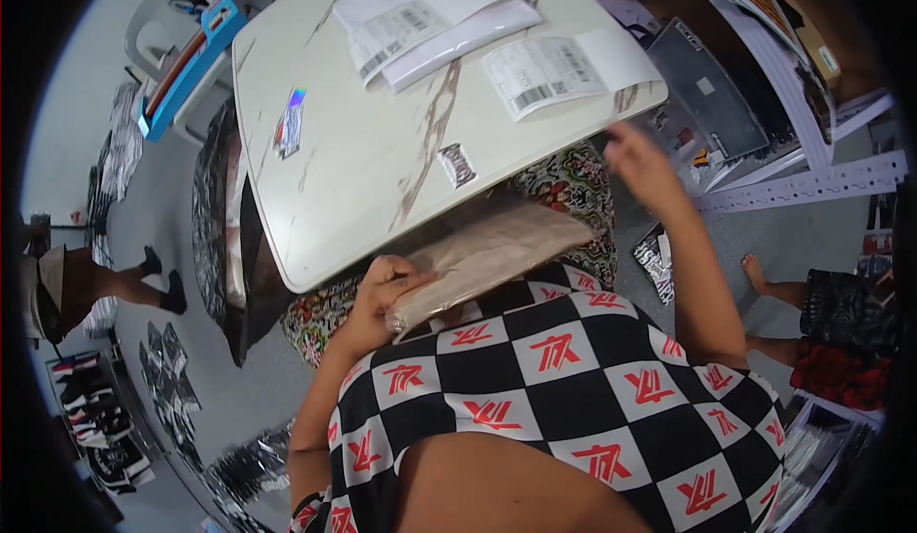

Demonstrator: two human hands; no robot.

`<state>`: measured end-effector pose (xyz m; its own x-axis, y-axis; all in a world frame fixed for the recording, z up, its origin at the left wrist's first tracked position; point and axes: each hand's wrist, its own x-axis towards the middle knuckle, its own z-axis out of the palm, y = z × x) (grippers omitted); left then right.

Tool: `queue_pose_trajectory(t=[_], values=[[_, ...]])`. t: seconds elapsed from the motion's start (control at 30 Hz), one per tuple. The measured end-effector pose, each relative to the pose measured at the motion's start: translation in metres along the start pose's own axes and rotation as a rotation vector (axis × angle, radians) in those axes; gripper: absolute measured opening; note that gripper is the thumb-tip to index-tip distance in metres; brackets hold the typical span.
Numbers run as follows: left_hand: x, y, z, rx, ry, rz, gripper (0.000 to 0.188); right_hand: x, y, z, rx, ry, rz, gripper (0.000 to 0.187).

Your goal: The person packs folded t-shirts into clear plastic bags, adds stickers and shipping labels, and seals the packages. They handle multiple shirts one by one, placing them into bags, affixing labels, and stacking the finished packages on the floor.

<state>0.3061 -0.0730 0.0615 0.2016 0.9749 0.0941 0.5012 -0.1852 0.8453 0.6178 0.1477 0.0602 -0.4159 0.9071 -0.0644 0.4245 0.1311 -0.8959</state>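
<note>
Across my lap lies a flat, folded beige item in a clear plastic bag (497, 251). My left hand (384, 296) is closed on the bag's left end, with the thumb on top. Raised off to the right is my right hand (638, 159), close to the table's right corner and apart from the bag. Motion smears its fingers, so whether it holds anything is unclear. Before me stands a white marbled table (334, 189). A white mailing bag (458, 51) with a printed label lies at its far side, and a shipping label sheet (554, 73) sits near its right corner.
A black-and-white sticker (457, 165) and a shiny holographic sticker (290, 122) lie on the tabletop. At left are a blue-edged device (196, 60) and a dark plastic sack (218, 237). A grey bin (707, 89) stands at right. Other people's legs (124, 285) show at both sides.
</note>
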Motion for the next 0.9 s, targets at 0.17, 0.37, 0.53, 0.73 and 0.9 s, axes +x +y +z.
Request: queue_pose_trajectory(t=[0.17, 0.37, 0.53, 0.73, 0.9], values=[[0.013, 0.047, -0.025, -0.229, 0.209, -0.135, 0.024, 0.094, 0.056, -0.051, 0.101, 0.689, 0.195, 0.052], [-0.018, 0.044, -0.070, -0.862, 0.820, 0.041, 0.062, 0.124, 0.049, -0.057, 0.526, 0.620, 0.221, 0.052], [0.021, 0.028, -0.096, -1.104, 0.792, -0.142, 0.044, 0.127, 0.018, -0.057, 0.676, 0.715, -0.278, 0.049], [0.055, -0.049, -0.085, -1.245, 0.869, -0.375, 0.037, 0.080, -0.084, -0.025, 0.570, 0.518, -0.526, 0.056], [0.063, -0.026, -0.076, -0.864, 0.923, -0.260, 0.048, 0.057, -0.112, -0.003, 0.501, 0.412, -0.616, 0.061]])
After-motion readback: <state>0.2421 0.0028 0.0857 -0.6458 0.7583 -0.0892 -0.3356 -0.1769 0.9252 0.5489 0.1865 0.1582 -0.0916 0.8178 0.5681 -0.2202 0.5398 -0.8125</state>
